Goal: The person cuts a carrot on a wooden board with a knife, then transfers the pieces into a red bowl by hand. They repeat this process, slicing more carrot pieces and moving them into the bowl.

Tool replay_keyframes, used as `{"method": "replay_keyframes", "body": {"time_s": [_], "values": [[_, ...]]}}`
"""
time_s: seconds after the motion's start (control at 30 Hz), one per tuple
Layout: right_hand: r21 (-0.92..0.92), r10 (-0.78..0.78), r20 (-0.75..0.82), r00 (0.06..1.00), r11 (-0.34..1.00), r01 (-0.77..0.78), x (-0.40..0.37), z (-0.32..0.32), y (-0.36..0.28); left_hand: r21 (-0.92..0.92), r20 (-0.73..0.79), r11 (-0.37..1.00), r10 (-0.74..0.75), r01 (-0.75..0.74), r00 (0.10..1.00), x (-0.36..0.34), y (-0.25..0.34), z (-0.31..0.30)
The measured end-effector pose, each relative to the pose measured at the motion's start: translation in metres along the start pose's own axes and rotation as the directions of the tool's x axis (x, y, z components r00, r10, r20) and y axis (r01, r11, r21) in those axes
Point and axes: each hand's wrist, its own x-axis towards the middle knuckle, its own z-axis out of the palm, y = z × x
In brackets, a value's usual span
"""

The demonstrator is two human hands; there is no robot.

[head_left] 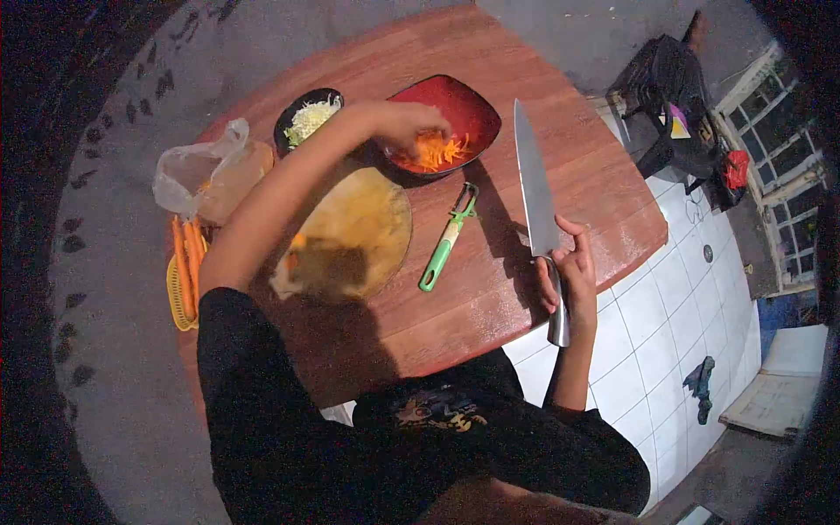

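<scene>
Overhead view of a round wooden tabletop (560,131), seen from the head of a person in black sleeves.

Left hand (404,122) stretched across the wood into a red bowl (479,109) at the far side, fingers bent down onto the carrot shreds (439,150) heaped inside. Grip half curled, but not possible to tell whether pinching any shreds or only touching them.

Right hand (569,276) near the right edge of the tabletop, grip closed round the steel handle of a knife (534,188). Long blade pointing away from the body, well apart from the bowl, with its shadow on the wood to the left.

Between the two hands:
- a green peeler (446,241) lying flat on the wood
- just left of it a round board (367,223), with a few orange scraps at its near left side, partly in the arm's shadow

Behind the left forearm, just left of the red bowl, a black bowl (291,112) of pale shredded vegetable (312,118). Further left a crumpled plastic bag (206,175), and nearer the body whole carrots (185,254) lying on a yellow basket (178,308) at the left edge.

White tiled floor (682,297) to the right, beyond the tabletop
</scene>
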Motion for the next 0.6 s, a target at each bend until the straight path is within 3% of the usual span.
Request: {"method": "replay_keyframes", "body": {"time_s": [0.07, 0.13, 0.2, 0.43, 0.53, 0.6], "values": [[0.002, 0.037, 0.008, 0.999, 0.999, -0.037, 0.002, 0.000, 0.000, -0.022, 0.156, 0.988, -0.144, 0.150, 0.977, -0.004, 0.010, -0.001], [0.013, 0.040, 0.028, 0.999, 0.999, -0.041, 0.002, 0.001, -0.002, -0.051, 0.169, 0.986, -0.149, 0.160, 0.974, 0.000, -0.006, 0.014], [-0.005, 0.073, 0.011, 0.997, 0.997, -0.073, 0.000, 0.002, -0.004, 0.112, -0.055, 0.990, -0.085, 0.090, 0.995, 0.000, -0.004, 0.020], [-0.027, 0.099, 0.107, 0.989, 0.995, -0.096, -0.003, -0.004, 0.000, 0.150, -0.268, 0.981, -0.081, 0.125, 0.960, 0.012, -0.010, 0.016], [0.014, 0.130, 0.090, 0.987, 0.991, -0.131, -0.004, -0.001, -0.004, 0.052, -0.248, 0.987, -0.134, 0.152, 0.959, 0.014, -0.003, -0.003], [0.018, 0.125, 0.113, 0.986, 0.992, -0.128, -0.004, 0.000, -0.004, 0.051, -0.354, 0.994, -0.075, 0.100, 0.932, 0.013, -0.003, -0.007]]}}
